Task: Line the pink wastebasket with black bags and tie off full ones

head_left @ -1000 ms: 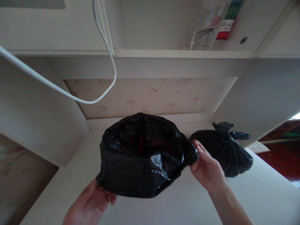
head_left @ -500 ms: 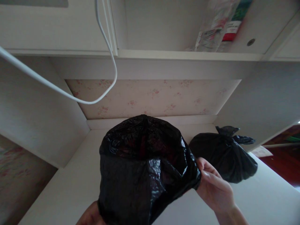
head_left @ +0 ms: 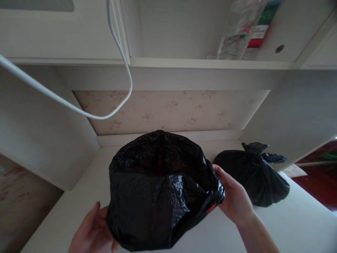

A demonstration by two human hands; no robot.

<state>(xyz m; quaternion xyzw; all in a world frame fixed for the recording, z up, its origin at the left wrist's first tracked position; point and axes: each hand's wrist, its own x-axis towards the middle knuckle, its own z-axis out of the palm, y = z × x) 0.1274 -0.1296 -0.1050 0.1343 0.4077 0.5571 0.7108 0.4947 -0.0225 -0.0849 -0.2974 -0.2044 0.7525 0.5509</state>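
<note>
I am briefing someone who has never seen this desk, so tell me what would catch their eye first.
First is the open black bag at centre, held between the left hand under its near-left side and the right hand at its right edge. Just right of it, a knotted black bag lies on the white desk. A white cable loops down across the upper left.

The light around me is dim and soft, with a cool grey cast over the white surface [head_left: 289, 218]. Daylight enters from the far right, where a small patch burns out to pure white. The open black bag [head_left: 160, 189] swallows most detail, only a few creases catching weak glints. Shadow pools under the shelf [head_left: 200, 63]. The wide lens bends the straight edges near the frame borders, and the packets [head_left: 244, 28] at the top right look smeared and soft
</note>
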